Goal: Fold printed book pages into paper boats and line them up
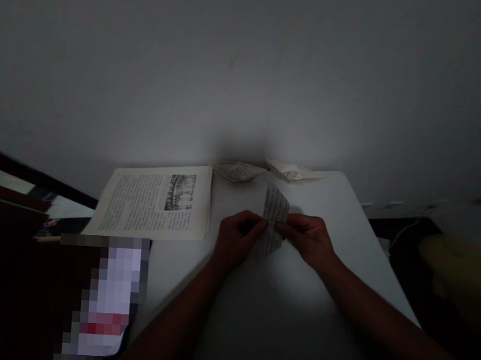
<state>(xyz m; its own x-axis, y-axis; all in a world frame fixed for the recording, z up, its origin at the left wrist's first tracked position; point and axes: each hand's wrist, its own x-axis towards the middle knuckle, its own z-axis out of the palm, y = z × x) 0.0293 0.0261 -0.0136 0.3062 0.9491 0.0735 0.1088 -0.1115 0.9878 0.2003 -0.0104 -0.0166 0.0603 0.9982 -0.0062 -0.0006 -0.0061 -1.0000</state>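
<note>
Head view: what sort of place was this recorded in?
An indoor room, perhaps in a home, though that is uncertain: a white table stands by a plain wall, with a stack of printed pages on it.

Over the white, round-cornered tabletop [352, 225], open room lies between the bare forearms [361, 296] and right of the bare right hand [310, 237]; only a narrow lane parts the bare left hand [236, 238] from the stacked, printed cream pages [139, 206]; two folded, printed-paper boats [237, 172] and the plain grey wall [247, 66] block the back; a pixelated, dark-edged slab [115, 286] crowds the near left.
</note>
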